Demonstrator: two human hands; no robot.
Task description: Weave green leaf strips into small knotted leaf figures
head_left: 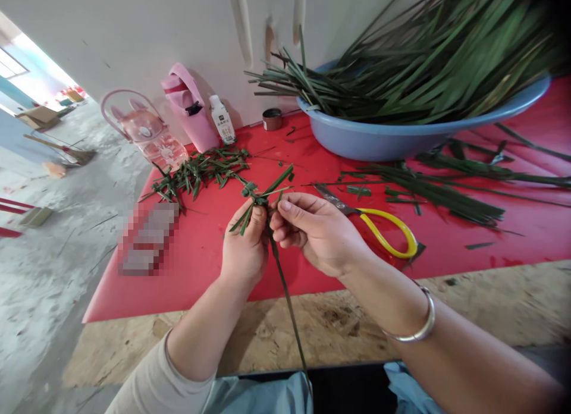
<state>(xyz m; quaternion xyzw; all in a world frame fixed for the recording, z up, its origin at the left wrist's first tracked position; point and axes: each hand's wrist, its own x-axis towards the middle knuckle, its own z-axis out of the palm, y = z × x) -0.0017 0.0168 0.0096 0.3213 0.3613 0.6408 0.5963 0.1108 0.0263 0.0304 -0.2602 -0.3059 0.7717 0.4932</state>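
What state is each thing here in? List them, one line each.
left hand: shut on the woven leaf piece
right hand: pinching the same piece
scissors: closed, flat on the red mat
blue basin: full of long leaves
small white bottle: upright, capped

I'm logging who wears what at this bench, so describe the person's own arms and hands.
Both hands are bare, with no gloves or rings in view. The left hand comes from a forearm whose pale beige fabric sleeve is pushed up toward the elbow. The right hand has a bare forearm with a plain silver metal bangle at the wrist.
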